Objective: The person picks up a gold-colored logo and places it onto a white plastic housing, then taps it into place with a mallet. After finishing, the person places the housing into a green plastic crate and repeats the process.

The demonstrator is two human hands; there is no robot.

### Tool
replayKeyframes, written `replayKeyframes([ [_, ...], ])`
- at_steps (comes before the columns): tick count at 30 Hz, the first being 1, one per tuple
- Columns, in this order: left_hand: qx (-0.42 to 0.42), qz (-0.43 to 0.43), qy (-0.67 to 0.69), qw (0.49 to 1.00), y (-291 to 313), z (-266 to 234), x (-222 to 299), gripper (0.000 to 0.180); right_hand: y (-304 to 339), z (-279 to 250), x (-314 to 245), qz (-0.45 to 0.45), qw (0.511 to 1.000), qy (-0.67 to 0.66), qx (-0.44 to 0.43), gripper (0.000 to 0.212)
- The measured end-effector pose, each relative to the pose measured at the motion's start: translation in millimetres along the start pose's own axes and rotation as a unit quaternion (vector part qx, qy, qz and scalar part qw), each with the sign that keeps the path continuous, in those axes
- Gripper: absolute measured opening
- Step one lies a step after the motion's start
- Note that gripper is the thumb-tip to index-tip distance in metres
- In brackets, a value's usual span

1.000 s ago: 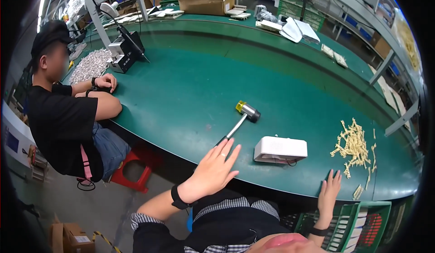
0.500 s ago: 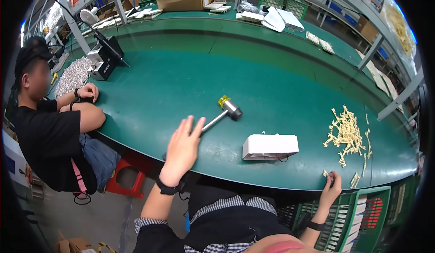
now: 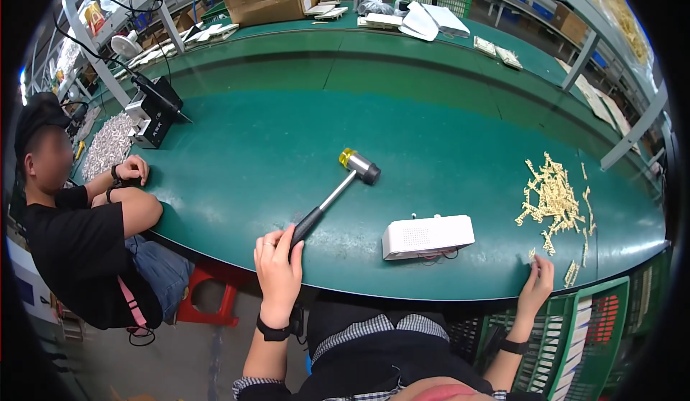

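At the far left a co-worker (image 3: 86, 264) in a black top and dark cap sits at the green table (image 3: 251, 149), forearms resting on it. Beyond those arms lies a heap of small whitish pieces (image 3: 108, 142), and just right of it stands a black-and-silver device (image 3: 154, 117) with a pen-like tool on a cord. A red stool (image 3: 207, 311) shows below the table edge, and a brown cardboard box (image 3: 269, 2) sits open at the back.

Next comes the left hand (image 3: 278, 268), its fingers and thumb at the near end of the black handle of a hammer (image 3: 335, 189) — whether they are clamped on it I cannot tell. The hammer lies slantwise on the table, its yellow-and-black head pointing away from the person.

To its right sits a white box (image 3: 429, 236) with a dotted patch and thin wires along its lower near side. The right hand (image 3: 537, 279) is near the table edge, thumb and finger closed together on a small pale-yellow piece (image 3: 532, 254). Just beyond it spreads a loose pile of pale-yellow strips (image 3: 552, 196) — and below the edge stands a green crate (image 3: 611, 322)
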State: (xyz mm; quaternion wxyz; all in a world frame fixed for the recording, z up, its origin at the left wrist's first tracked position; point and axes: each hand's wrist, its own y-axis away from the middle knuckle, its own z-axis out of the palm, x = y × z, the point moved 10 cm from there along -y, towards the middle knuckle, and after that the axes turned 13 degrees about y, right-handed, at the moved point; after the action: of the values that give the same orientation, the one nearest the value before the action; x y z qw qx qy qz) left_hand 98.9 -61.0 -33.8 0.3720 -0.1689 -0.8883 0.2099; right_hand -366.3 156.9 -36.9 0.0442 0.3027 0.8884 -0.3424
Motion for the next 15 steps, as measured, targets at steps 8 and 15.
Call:
replayKeyframes([
  [8,0.029,-0.016,0.018,0.999,-5,10,-2,0.032,8,10,-37,0.025,0.996,-0.081,0.013,0.017],
  [15,0.024,-0.013,0.024,0.999,-4,13,-2,0.031,6,19,-34,0.015,0.998,-0.058,-0.023,0.013],
])
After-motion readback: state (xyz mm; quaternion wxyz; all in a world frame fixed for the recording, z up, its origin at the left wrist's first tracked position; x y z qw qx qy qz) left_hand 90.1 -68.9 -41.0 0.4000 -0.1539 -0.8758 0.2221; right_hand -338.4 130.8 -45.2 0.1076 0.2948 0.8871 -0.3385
